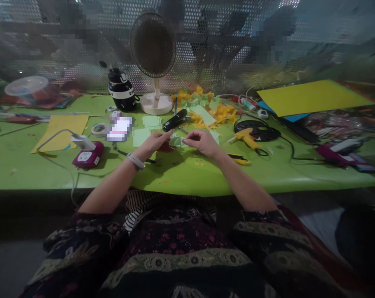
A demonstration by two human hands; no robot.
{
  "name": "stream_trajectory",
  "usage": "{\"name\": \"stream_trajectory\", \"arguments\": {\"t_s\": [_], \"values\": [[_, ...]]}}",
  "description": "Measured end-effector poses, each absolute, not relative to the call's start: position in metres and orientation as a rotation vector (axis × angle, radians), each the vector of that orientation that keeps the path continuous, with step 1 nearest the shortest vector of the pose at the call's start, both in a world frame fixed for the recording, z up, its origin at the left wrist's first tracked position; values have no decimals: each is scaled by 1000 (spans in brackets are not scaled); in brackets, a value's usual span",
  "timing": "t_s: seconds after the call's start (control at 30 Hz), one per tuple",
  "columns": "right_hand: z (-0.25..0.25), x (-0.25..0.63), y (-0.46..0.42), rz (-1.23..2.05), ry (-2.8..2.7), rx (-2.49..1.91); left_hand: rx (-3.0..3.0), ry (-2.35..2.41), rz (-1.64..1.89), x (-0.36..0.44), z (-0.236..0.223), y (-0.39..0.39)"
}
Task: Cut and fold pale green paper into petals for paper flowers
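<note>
Near the middle of the table, a small piece of light green paper (176, 140) is between my two hands. My left hand (155, 143) pinches its left side, fingers closed. At the paper's right side, my right hand (202, 141) has its thumb and forefinger pressed together on the edge. Just beyond the hands lies a black stapler (175, 120). Flat green paper sheets (141, 137) rest behind my left hand. A yellow cutter knife (239, 159) is beside my right wrist. Behind the stapler sits a pile of orange and green paper pieces (220, 114).
A white fan (156, 104) and a black bottle (122, 93) stand at the back. A yellow glue gun (248, 138) is to the right. At left are a purple power socket (88, 156) with a plug and a phone (120, 128). Yellow card (314, 97) lies at back right.
</note>
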State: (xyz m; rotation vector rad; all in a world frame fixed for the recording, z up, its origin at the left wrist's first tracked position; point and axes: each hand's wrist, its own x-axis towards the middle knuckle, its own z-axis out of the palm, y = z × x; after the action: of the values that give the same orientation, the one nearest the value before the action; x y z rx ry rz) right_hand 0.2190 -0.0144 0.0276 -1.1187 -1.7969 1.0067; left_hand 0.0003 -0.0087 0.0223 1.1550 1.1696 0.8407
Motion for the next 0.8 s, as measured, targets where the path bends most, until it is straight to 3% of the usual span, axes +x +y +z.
{"name": "stream_trajectory", "arguments": {"t_s": [0.3,0.8], "values": [[19,219,-5,790,-1792,-1146,940,828,879,6,14,-12],[23,217,-10,904,-1813,-1180,970,790,832,7,10,-11]]}}
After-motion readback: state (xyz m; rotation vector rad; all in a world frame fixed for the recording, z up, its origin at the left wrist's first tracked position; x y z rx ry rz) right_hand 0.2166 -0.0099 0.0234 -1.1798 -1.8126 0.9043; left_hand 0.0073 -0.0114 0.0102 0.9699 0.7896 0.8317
